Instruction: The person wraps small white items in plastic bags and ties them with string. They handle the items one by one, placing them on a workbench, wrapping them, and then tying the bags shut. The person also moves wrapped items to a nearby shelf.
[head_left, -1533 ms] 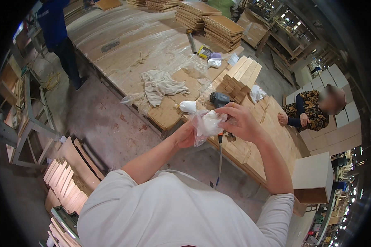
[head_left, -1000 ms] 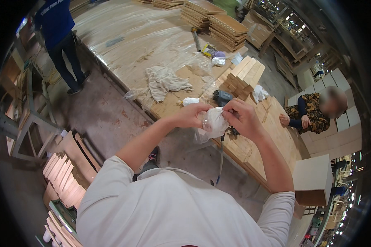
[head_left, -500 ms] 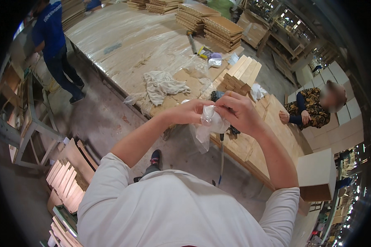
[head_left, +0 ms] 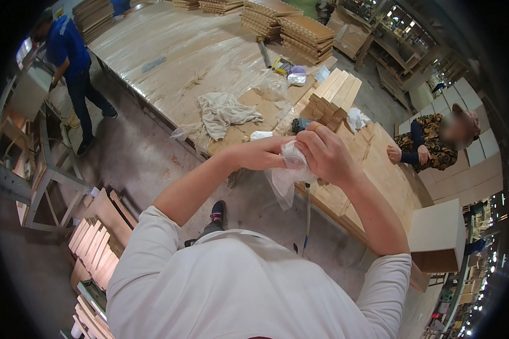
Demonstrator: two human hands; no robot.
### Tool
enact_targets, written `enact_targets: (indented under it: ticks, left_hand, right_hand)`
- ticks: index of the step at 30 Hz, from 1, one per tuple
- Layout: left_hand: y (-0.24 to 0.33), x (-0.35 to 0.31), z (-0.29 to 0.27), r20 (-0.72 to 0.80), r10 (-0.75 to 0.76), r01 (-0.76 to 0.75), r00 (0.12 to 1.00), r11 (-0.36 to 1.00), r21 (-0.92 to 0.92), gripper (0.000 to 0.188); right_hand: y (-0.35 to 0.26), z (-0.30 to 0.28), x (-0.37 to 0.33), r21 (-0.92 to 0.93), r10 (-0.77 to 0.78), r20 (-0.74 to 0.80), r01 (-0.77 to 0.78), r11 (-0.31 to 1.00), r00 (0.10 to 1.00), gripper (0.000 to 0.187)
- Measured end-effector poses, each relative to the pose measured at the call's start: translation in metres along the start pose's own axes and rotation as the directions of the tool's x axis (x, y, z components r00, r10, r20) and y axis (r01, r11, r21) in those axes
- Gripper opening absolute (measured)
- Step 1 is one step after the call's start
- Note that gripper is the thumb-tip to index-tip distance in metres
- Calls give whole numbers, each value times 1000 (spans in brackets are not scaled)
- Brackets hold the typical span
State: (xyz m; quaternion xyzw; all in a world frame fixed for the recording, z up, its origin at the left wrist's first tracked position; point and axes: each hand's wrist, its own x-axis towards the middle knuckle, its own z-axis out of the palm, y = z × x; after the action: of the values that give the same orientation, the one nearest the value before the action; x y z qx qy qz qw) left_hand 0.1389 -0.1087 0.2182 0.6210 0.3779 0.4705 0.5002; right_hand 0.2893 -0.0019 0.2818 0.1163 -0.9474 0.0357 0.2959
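Note:
A clear plastic bag (head_left: 283,183) with something white inside hangs between my two hands, in front of my chest. My left hand (head_left: 261,153) is closed on the bag's left side. From the right, my right hand (head_left: 326,153) pinches its upper part with bent fingers. The contents are partly hidden by my fingers and cannot be made out. Just beyond my hands, a dark power tool (head_left: 301,124) lies on the table, partly covered by my right hand. A white item (head_left: 261,135) rests on the table edge behind my left wrist.
A crumpled white cloth (head_left: 223,114) lies on the plastic-covered table (head_left: 175,62). Wooden slats (head_left: 336,96) are stacked to its right, with brown panels (head_left: 305,37) behind. A person in patterned clothes (head_left: 435,138) is at the right; another in blue (head_left: 73,68) stands at the left.
My fingers have shifted on the plastic bag, and my left hand reaches further into or around it. The person in blue has turned and bent toward the left.

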Motion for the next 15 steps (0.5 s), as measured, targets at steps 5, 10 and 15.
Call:
enact_targets:
  ticks: [5,10,15]
  left_hand:
    - [-3,-2,-2,27,54,-57,998,993,104,35]
    - [-7,-3,1,-3,52,-51,999,986,158,33]
    - [-11,-2,0,-11,26,-24,1000,993,118,39]
  right_hand:
    - [-4,0,1,40,-16,6,16,999,1000,19]
    - [-3,2,-2,21,-52,-19,52,998,999,20]
    - [0,-4,5,-56,-56,58,59,997,997,16]
